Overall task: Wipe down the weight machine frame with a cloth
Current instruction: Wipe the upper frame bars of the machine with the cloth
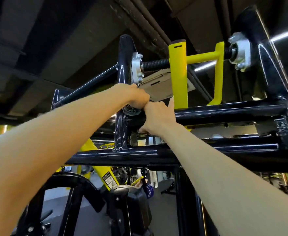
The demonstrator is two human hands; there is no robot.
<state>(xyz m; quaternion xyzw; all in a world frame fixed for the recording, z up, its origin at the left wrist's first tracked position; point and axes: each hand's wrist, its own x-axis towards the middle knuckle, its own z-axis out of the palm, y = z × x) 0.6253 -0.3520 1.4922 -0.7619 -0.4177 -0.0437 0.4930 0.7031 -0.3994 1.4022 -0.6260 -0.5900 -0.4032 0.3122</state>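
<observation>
Hands (139, 97) (157, 116), cloth (131, 111) on black frame (224, 111)

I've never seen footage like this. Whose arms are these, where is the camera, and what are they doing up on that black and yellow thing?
No robot here: a person wears one camera on the head, so you see their own arms reaching up. The black bars are a gym weight machine's frame, with a yellow post mounted on top. The left hand holds a dark cloth against it. The right hand grips the black crossbar alongside.
</observation>
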